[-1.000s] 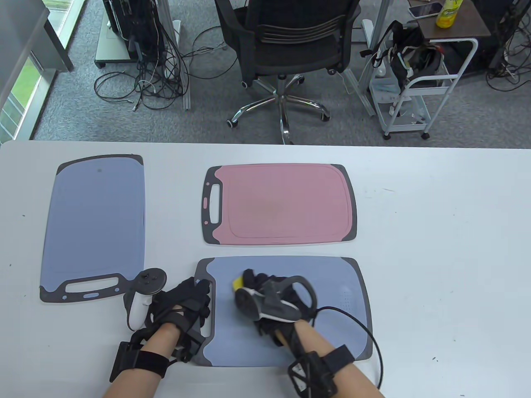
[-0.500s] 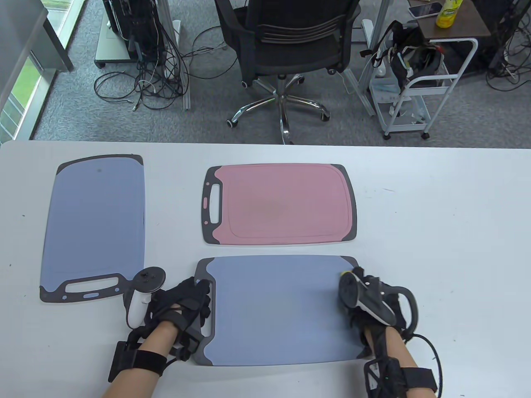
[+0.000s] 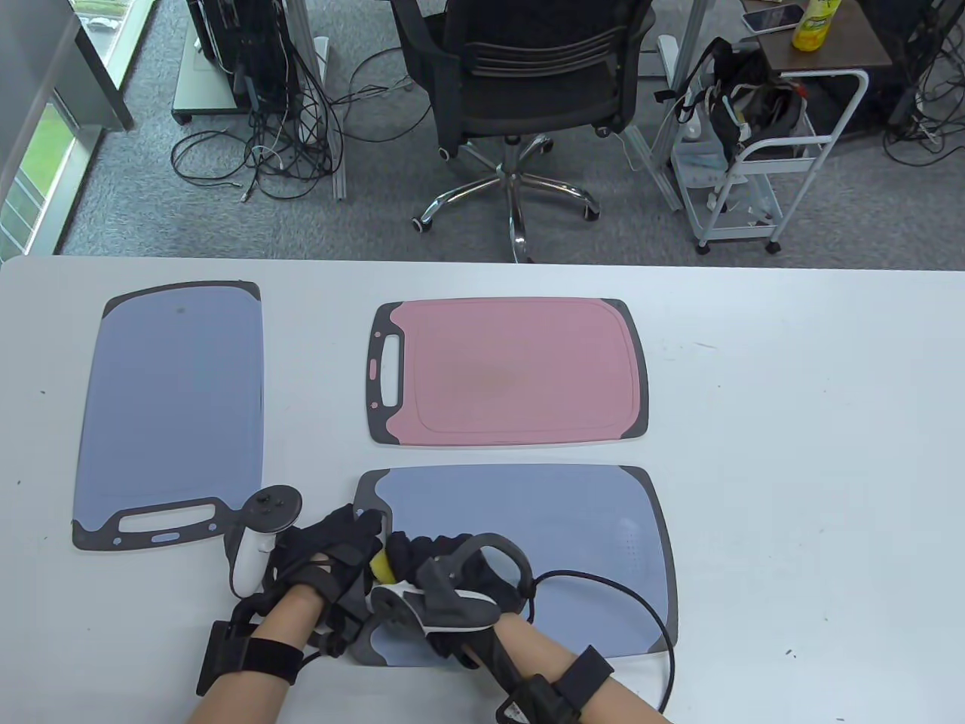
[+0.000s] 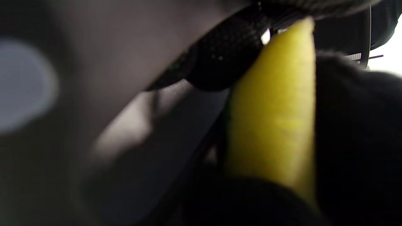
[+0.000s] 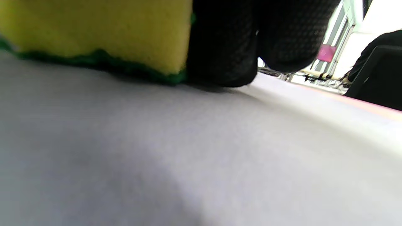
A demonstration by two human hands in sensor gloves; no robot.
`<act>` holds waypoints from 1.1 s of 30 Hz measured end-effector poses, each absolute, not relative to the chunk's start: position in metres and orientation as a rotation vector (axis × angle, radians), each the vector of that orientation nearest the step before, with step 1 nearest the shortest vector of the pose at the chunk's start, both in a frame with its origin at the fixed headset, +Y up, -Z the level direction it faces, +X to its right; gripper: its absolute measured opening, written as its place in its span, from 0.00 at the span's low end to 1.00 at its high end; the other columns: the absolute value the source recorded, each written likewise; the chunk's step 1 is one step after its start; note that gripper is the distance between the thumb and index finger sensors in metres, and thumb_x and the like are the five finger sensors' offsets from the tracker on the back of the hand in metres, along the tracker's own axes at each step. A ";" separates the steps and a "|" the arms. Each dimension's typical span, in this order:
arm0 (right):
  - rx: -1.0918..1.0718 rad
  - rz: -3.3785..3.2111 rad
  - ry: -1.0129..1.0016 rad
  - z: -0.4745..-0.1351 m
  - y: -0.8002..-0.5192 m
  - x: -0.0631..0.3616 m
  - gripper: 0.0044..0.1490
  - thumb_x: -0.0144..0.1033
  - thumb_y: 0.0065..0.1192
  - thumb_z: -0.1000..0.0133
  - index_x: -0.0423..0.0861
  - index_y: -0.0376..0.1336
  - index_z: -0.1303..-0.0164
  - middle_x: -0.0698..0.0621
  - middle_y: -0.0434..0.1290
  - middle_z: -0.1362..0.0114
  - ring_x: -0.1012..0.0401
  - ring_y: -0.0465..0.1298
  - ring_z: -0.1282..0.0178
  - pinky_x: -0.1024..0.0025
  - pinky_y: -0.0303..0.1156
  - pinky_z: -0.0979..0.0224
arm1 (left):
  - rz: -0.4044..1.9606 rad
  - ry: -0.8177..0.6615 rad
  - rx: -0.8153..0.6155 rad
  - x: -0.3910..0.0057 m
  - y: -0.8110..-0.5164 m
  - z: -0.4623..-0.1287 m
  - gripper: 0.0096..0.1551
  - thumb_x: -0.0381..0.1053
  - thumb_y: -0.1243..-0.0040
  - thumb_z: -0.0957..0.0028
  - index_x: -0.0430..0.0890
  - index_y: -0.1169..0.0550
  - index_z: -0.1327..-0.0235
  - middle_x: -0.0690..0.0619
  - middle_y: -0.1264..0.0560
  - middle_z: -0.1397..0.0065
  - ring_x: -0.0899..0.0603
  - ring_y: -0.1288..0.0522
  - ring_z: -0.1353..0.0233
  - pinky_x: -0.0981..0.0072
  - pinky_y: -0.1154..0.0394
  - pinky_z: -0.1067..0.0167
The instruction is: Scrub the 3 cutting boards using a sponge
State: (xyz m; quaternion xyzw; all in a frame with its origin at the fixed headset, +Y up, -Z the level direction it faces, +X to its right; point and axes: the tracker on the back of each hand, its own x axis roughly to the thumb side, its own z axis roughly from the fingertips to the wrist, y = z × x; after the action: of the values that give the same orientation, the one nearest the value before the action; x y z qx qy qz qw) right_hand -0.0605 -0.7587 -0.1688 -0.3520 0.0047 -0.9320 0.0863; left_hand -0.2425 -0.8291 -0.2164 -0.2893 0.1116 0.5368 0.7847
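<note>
White table carried three cutting boards. Blue board on the left lay lengthwise with its grey handle toward the person, well apart from both hands' work area but its handle corner near the left tracker. Pink board lay at centre, far side, handle on its left, untouched. Near blue board lay just in front of the pink one, handle end on its left, both hands on it.

Left hand rested on the near board's grey handle end, fingers spread flat on it, pressing down, not curled round anything as far as table view showed; white tracker stuck out to its left. Right hand sat right beside the left one, nearly touching, at the board's left end, fingers curled over the sponge and clamped on it. Sponge was yellow with a green scouring layer underneath; right wrist view showed the green side flat against the board surface with gloved fingertips down beside it. Left wrist view was mostly blurred, only the yellow sponge edge close between black gloves.

Black cable looped from the right wrist across the board's right part
</note>
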 end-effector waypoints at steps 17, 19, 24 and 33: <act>-0.228 -2.992 -0.155 -0.197 -0.775 0.178 0.46 0.59 0.56 0.47 0.39 0.59 0.26 0.44 0.74 0.44 0.57 0.79 0.55 0.54 0.75 0.43 | 1.132 0.225 -0.630 -0.243 -0.830 -0.222 0.30 0.66 0.44 0.39 0.45 0.27 0.37 0.59 0.17 0.50 0.59 0.11 0.61 0.69 0.10 0.64; -0.421 -3.013 -0.118 -0.195 -0.770 0.116 0.47 0.58 0.55 0.47 0.38 0.58 0.26 0.43 0.73 0.44 0.57 0.78 0.55 0.54 0.74 0.43 | 1.124 0.230 -0.622 -0.243 -0.830 -0.221 0.30 0.66 0.44 0.39 0.45 0.27 0.37 0.59 0.17 0.50 0.59 0.11 0.61 0.69 0.10 0.64; -0.982 -2.843 -0.044 -0.169 -0.764 -0.027 0.48 0.60 0.54 0.47 0.38 0.57 0.26 0.44 0.73 0.44 0.58 0.78 0.55 0.55 0.75 0.42 | 1.136 0.226 -0.629 -0.243 -0.830 -0.221 0.30 0.65 0.44 0.39 0.45 0.27 0.36 0.58 0.17 0.50 0.59 0.11 0.61 0.69 0.10 0.64; -0.840 -2.908 -0.064 -0.172 -0.768 0.023 0.47 0.61 0.54 0.48 0.46 0.56 0.24 0.47 0.72 0.41 0.59 0.77 0.53 0.55 0.74 0.41 | 1.137 0.223 -0.630 -0.243 -0.830 -0.221 0.30 0.65 0.44 0.40 0.44 0.27 0.36 0.58 0.17 0.50 0.58 0.11 0.61 0.69 0.10 0.64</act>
State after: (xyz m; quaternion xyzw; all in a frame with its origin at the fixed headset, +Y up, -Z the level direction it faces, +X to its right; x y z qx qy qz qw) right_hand 0.0228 -0.7681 -0.1716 -0.2769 -0.0212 -0.9590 0.0570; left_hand -0.2427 -0.8299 -0.2212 -0.2928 0.1035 0.5283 0.7902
